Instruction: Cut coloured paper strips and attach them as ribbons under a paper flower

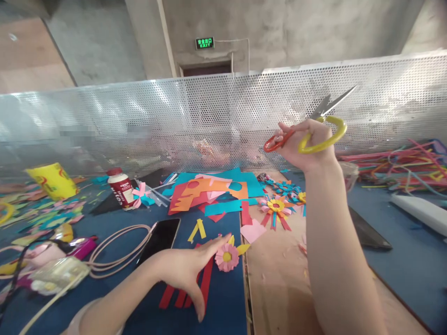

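Note:
My right hand is raised over the far part of the table, with fingers curled around a pair of scissors. The scissors have one red and one yellow handle loop, and their blades stand apart, pointing up and right. My left hand reaches over several red paper strips, thumb and fingers spread. Its fingertips are beside a pink paper flower with a yellow centre and yellow leaves; whether they touch it I cannot tell. A pink paper piece and yellow strips lie close by.
Cut coloured sheets and finished paper rosettes lie further back. On the left are a phone, a coiled cable, a red-capped bottle and a yellow roll. A perforated metal screen borders the far edge.

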Available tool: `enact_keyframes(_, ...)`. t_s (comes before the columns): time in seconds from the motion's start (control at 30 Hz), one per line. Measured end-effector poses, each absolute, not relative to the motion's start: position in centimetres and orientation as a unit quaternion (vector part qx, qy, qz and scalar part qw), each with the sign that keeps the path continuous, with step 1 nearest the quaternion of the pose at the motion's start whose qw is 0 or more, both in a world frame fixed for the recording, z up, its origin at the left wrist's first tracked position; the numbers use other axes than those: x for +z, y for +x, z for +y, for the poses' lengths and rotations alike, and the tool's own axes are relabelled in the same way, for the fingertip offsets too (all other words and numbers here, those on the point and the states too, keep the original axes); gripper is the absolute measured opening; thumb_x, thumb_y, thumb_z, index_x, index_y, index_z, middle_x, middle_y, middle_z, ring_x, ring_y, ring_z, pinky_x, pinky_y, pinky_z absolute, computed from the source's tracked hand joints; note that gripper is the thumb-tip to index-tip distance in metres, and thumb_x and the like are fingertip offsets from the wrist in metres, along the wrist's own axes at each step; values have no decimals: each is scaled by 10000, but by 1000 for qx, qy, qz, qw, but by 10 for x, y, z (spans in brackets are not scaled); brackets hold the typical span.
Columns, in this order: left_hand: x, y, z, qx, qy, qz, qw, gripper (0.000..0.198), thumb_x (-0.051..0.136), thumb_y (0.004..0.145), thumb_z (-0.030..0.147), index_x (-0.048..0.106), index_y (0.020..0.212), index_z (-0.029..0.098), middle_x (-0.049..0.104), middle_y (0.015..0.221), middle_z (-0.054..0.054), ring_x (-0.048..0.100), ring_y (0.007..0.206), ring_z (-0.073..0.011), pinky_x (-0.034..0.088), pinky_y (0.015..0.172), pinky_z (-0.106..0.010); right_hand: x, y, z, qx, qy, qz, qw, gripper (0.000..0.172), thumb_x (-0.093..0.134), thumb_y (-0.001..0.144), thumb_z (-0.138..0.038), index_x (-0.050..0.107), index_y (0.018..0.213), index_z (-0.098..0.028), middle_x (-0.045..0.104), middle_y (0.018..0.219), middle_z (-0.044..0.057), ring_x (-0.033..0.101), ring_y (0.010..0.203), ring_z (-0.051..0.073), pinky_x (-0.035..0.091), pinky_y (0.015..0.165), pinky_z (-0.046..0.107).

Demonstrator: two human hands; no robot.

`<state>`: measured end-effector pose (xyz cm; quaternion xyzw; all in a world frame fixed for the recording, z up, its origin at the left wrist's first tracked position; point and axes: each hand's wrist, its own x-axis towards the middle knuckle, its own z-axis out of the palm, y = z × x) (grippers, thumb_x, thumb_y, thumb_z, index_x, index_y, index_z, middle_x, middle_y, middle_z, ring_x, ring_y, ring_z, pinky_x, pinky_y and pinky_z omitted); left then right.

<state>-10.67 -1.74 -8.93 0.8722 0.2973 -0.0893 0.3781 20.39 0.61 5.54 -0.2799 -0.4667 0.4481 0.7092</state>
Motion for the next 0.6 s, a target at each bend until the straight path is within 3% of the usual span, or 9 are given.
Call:
enact_keyframes(0.13,-85,-103,-21,-100,857,339,374,1395,833,427,380,-125,1437,294,115,1527,-123,249,1342,-374,325,1031,-449,63,196,-2,511,-282,-417,696,467,176,818,-151,462,451,-114,488,561,-5,466,551,33,360,533,277)
enact_keyframes(0.23,-80,-101,-22,-108,857,351,362,1392,830,433,349,-137,1433,299,103,1528,-112,235,1352,-358,311,1042,-447,66,193,-10,531,-267,-414,690,434,164,810,-147,492,529,-114,466,576,-15,463,548,40,380,553,272)
enact_keyframes(0.37,-78,-100,-23,-115,856,356,356,1400,834,428,323,-143,1431,298,145,1520,-120,260,1343,-356,318,1038,-449,67,193,-17,450,-251,-491,703,172,394,760,-182,455,599,-187,442,605,-4,465,569,104,470,598,304)
enact_keyframes(0.47,-76,-100,-24,-116,853,363,356,1405,838,419,331,-135,1432,312,189,1510,-117,302,1321,-372,360,1008,-456,69,190,-22,367,-313,-520,705,180,408,796,-171,435,621,-202,429,613,-3,488,574,115,466,603,330)
enact_keyframes(0.6,-71,-102,-25,-109,846,371,368,1394,839,433,362,-136,1429,326,215,1505,-96,288,1323,-386,360,1011,-482,76,183,-33,366,-283,-488,740,215,357,798,-50,476,670,-174,420,607,-6,496,564,94,424,552,311)
